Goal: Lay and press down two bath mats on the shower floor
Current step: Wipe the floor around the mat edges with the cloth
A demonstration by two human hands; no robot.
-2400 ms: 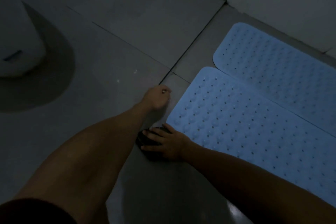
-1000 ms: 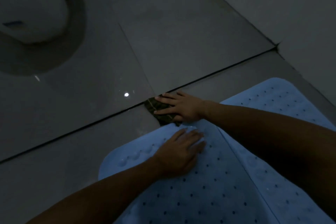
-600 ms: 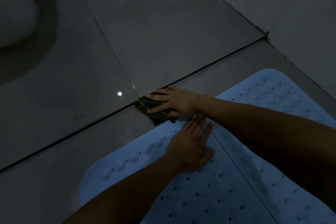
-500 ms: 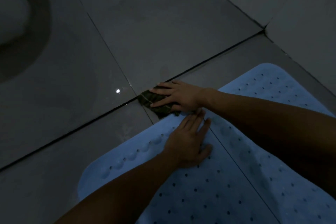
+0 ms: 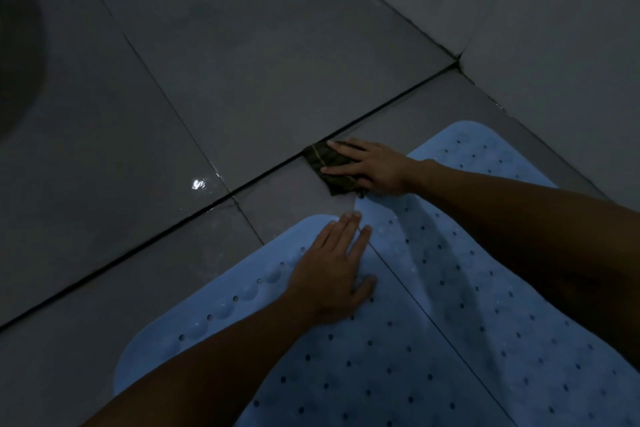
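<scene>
Tiled floor (image 5: 242, 80): dark grey, glossy, crossed by grout lines; one bright glint left of the right hand.

Near mat (image 5: 346, 367): pale blue, perforated, laid flat under the left hand, rounded end reaching just past the fingertips. Row of raised bumps along the edge left of the wrist, possibly not yet seated; hard to tell in dim light.

Far mat (image 5: 485, 218): same kind, laid flat beside the first, long edges meeting in a seam just right of the left hand; corner end just below the right hand.

Left hand (image 5: 337, 270): flat, fingers straight and together, palm down on the near mat, pressing.

Right hand (image 5: 372, 166): fingers extended, flat on a dark cloth; nothing gripped.

Dark cloth (image 5: 327, 166): small, crumpled, on bare tile beneath the right fingers, touching the far mat's corner.

Progress, judged: both mats laid, side by side. Pressing under way at this end only; remaining lengths toward the body likely still to be pressed.
</scene>
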